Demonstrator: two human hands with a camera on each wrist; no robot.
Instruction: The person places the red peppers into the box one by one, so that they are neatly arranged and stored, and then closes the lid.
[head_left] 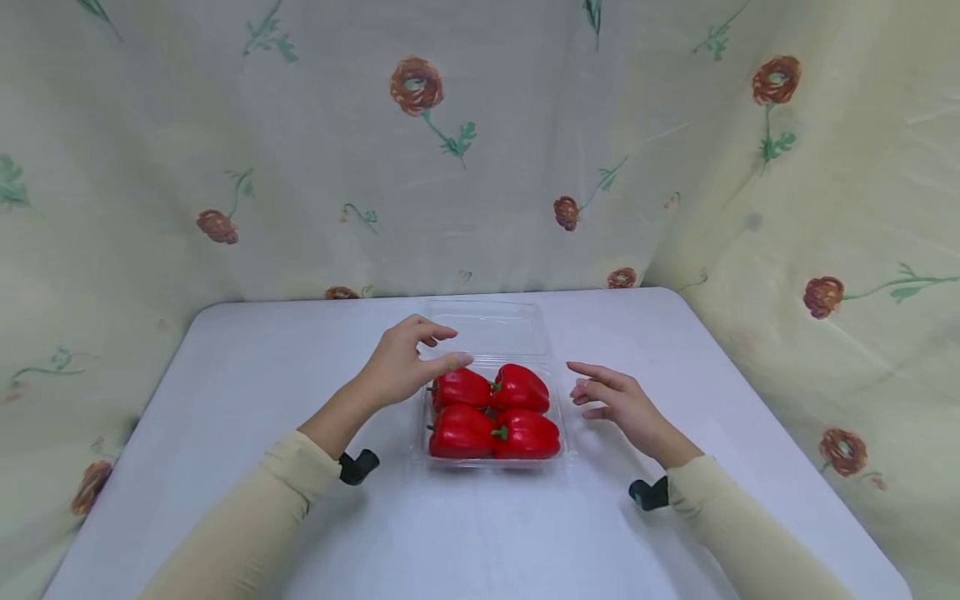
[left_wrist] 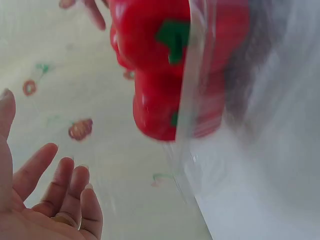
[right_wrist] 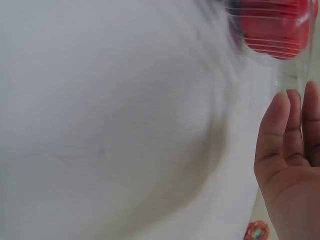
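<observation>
Several red bell peppers (head_left: 527,433) with green stems sit in two rows in a clear plastic box (head_left: 495,463). Its transparent lid (head_left: 486,327) lies folded back toward the far side. My left hand (head_left: 399,364) hovers over the box's left rear corner, thumb and fingers spread apart with nothing between them. To the right of the box, my right hand (head_left: 624,408) is raised with loosely bent fingers, also holding nothing. The left wrist view has the peppers (left_wrist: 160,102) beyond the left hand (left_wrist: 55,207). In the right wrist view, the fingertips of the right hand (right_wrist: 292,175) are near the box's ribbed side.
The box stands on a white table (head_left: 300,517) with rounded far corners. A flower-patterned cloth (head_left: 510,150) hangs behind the table and along both sides. Dark straps with small cameras (head_left: 358,467) are on both wrists, below light sleeves (head_left: 247,517).
</observation>
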